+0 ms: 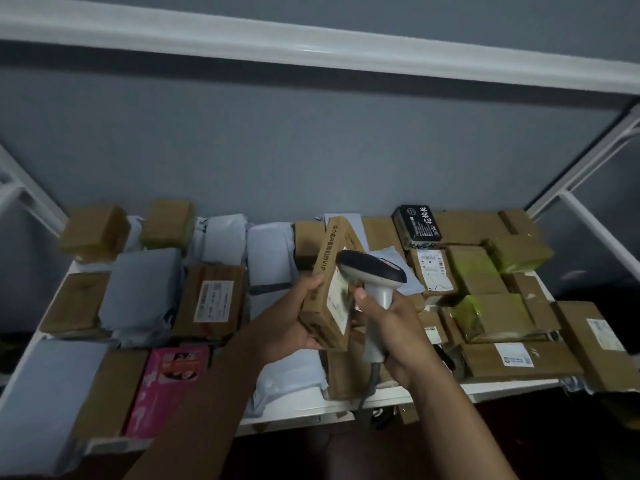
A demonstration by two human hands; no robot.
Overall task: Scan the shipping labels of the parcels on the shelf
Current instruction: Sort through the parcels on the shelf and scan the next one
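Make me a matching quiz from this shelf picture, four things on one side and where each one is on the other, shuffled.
Things:
1. scanner
2. pink box
3. black box
4. tilted cardboard box

Places:
A. back of the shelf, right of centre
B. in the left hand
C. in the right hand
D. front of the shelf, left

Pairs: 1-C, 2-D, 3-A, 4-B

Cardboard parcel held up to the scanner above a crowded shelf

The small brown parcel (329, 289) is tilted on end, gripped from the left by the left hand (294, 327), its pale shipping label (337, 301) facing right. The right hand (398, 337) holds the grey, dark-headed barcode scanner (372, 282), its head just beside that label. Below, the white shelf (311, 407) carries many brown boxes, grey mailer bags, a pink package and a black box, packed close together.
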